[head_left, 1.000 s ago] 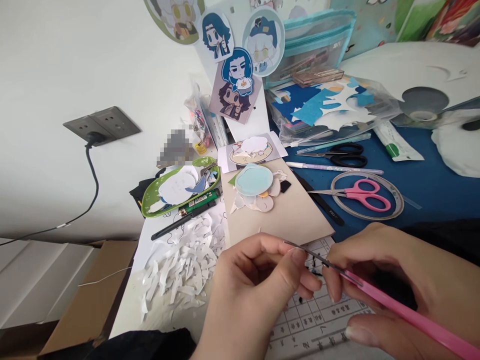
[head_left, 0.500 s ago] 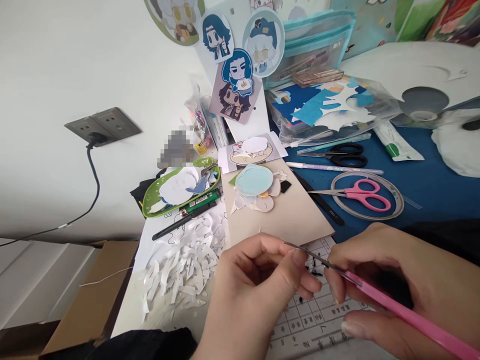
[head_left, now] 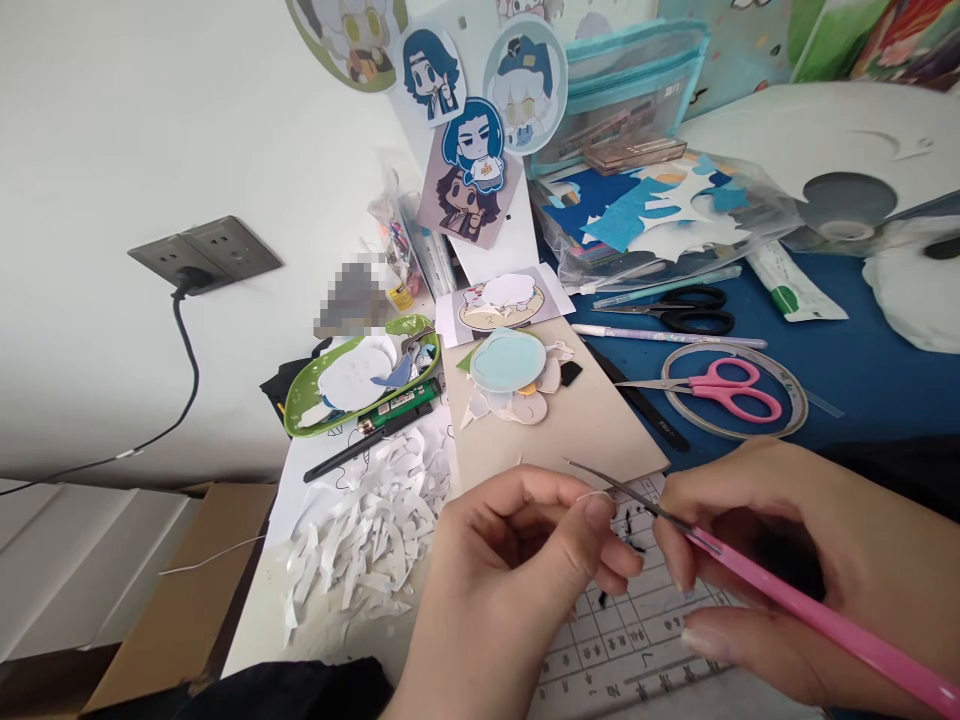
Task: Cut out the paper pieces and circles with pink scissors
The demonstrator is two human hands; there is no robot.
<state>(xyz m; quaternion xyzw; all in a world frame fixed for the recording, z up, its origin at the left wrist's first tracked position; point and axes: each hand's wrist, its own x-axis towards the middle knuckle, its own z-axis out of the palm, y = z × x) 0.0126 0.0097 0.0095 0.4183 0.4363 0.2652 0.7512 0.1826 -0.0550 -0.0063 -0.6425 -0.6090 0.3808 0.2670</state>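
Observation:
My left hand (head_left: 536, 555) is closed, with thumb and index finger pinching a tiny thin pale piece (head_left: 598, 494); its kind is too small to make out. My right hand (head_left: 795, 560) grips pink-handled scissors (head_left: 780, 580), seen edge-on. Their slim dark metal blades point left, with the tip just above the pinched fingers of my left hand. Whether the blades are apart cannot be seen from this angle. Below both hands lies a sheet printed with a grid and writing (head_left: 637, 650), with small black scraps (head_left: 634, 535) on it.
White paper strips (head_left: 360, 530) are heaped at left, near a green tray (head_left: 300, 415) of cutouts. A beige board (head_left: 487, 450) carries more cutouts. Other pink scissors (head_left: 739, 390) lie on a tape roll (head_left: 795, 425); black scissors (head_left: 694, 310) lie beyond.
The scissors' tip has lifted slightly away from the fingers of my left hand, uncovering the thin pale piece. My left hand stays almost still.

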